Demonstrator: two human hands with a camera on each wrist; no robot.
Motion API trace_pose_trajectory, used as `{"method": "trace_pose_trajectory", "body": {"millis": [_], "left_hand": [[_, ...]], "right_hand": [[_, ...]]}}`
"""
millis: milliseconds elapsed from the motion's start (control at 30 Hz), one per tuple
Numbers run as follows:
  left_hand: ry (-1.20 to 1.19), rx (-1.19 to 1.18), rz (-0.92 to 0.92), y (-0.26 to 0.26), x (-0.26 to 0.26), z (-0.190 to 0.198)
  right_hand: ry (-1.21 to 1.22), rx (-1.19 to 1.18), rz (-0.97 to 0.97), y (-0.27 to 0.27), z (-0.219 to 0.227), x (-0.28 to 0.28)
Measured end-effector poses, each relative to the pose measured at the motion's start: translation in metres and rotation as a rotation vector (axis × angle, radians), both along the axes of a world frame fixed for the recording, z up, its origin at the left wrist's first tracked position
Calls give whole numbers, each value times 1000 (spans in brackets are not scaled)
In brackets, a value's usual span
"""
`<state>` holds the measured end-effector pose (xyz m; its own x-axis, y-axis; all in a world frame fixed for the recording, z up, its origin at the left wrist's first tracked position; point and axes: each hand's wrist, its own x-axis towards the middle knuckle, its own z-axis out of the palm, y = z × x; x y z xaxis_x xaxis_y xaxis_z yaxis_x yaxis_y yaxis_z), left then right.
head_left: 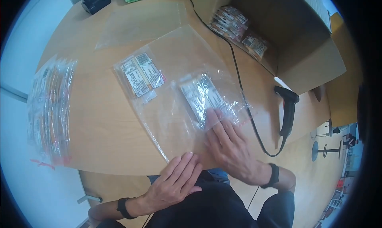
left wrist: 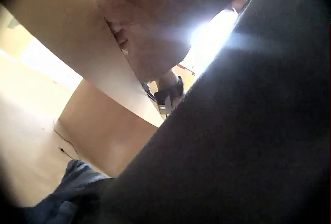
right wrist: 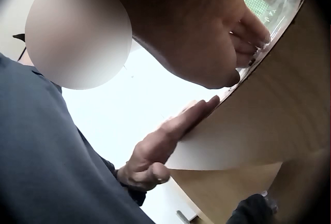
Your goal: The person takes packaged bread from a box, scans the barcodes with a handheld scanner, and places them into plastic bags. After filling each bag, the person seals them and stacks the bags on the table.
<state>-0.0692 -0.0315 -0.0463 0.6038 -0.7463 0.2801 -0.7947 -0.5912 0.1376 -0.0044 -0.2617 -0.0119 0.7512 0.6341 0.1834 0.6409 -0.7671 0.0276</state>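
Note:
A large clear plastic bag (head_left: 167,112) lies flat across the table. On its right part is a shiny, clear-wrapped packet (head_left: 201,96) with a white label, blurred by glare. My right hand (head_left: 230,148) rests its extended fingers on that packet's near edge. At the table's front edge, my left hand (head_left: 177,180) lies with fingers straight and together, touching the near end of the bag. Toward the left of the bag is another packet (head_left: 143,75) with two printed labels. In the right wrist view, the left hand (right wrist: 160,146) shows its fingers extended at the table edge.
A stack of clear-wrapped packets (head_left: 51,112) stands at the left. An open cardboard box (head_left: 310,57) at the right contains several labelled packets (head_left: 234,25). A black barcode scanner (head_left: 286,108) and its cable (head_left: 234,65) lie beside the bag. Another clear bag (head_left: 139,23) lies farther back.

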Motion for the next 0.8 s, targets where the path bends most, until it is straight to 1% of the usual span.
{"method": "trace_pose_trajectory", "body": {"millis": [33, 67, 100, 167, 200, 233, 267, 300, 367, 400, 433, 500, 567, 633, 667, 733, 800], "left_hand": [[-25, 4, -4, 4, 0, 2], [-53, 8, -6, 8, 1, 4], [-55, 9, -6, 14, -1, 5], [-80, 54, 50, 22, -9, 9], [-84, 54, 58, 23, -12, 12], [-62, 56, 120, 22, -16, 15], [-37, 59, 184, 20, -19, 17], [-40, 56, 195, 15, -15, 17], [67, -17, 131, -2, -4, 21], [112, -11, 134, -7, -4, 14], [107, -13, 123, -8, -4, 7], [-2, -20, 139, -10, -4, 0], [-5, -23, 128, -7, -5, 1], [-15, -25, 120, -3, -4, 0], [-14, -22, 118, -3, -4, 0], [-15, -24, 108, -2, -4, 1], [-38, -9, 110, -3, -3, 2]], "right_hand": [[-29, -38, -10, 6, -1, 8], [-70, -21, -31, 12, -7, 16], [-72, -21, -31, 16, -2, 18], [-16, -103, 28, 21, 15, 20], [-29, -20, 82, 23, 14, 14], [-33, -22, 91, 25, 15, 4], [47, 46, 95, 26, 16, -6], [129, 113, 98, 26, 16, -12], [130, 85, 103, 25, 10, -10], [119, 43, 93, 27, 11, -5], [106, -1, 79, 28, 13, 1], [138, 5, 50, 29, 13, 14], [161, 14, 23, 35, 9, 31], [260, -154, -39, 43, 4, 46], [268, -201, -54, 44, 3, 54], [217, -207, -29, 46, 2, 62], [149, -152, 31, 41, 6, 65]]}}
